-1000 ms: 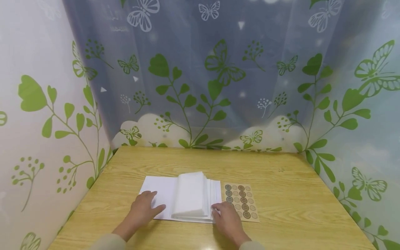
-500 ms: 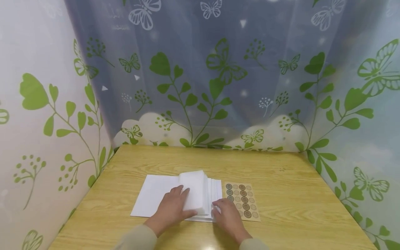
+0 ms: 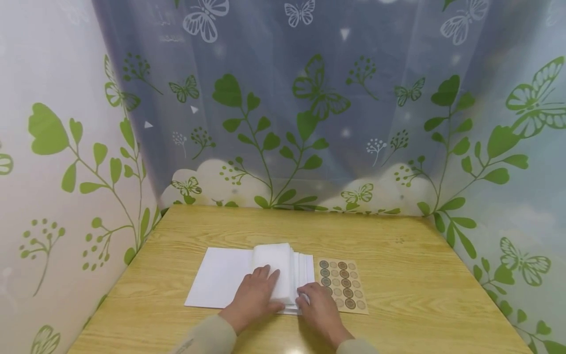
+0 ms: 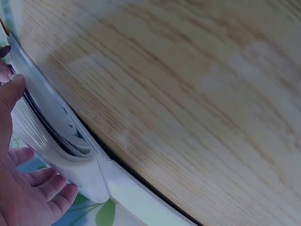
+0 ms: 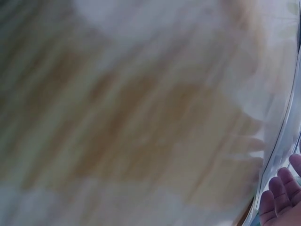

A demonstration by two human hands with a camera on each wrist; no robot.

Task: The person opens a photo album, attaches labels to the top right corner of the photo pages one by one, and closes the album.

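A white-covered book (image 3: 219,278) lies spread on the wooden table, with a thick, bulging stack of white pages (image 3: 271,258) standing at its middle. My left hand (image 3: 253,298) rests on the front of this stack, fingers stretched over the top page and thumb at the near edge. In the left wrist view the curved layers of the pages (image 4: 56,153) show beside that hand's thumb. My right hand (image 3: 322,307) pinches the near right edge of the pages between curled index finger and thumb. The right wrist view catches only that hand's fingers (image 5: 280,188) at its edge.
A tan sheet of round stickers (image 3: 353,279), dark and pale in columns, lies just right of the book, partly behind my right hand. A curtain (image 3: 283,147) with leaves and butterflies closes the table (image 3: 424,280) at the back and both sides.
My left hand has moved right, from the left cover onto the stack of pages, and slid a little further right. My right hand stays at the right page edge.
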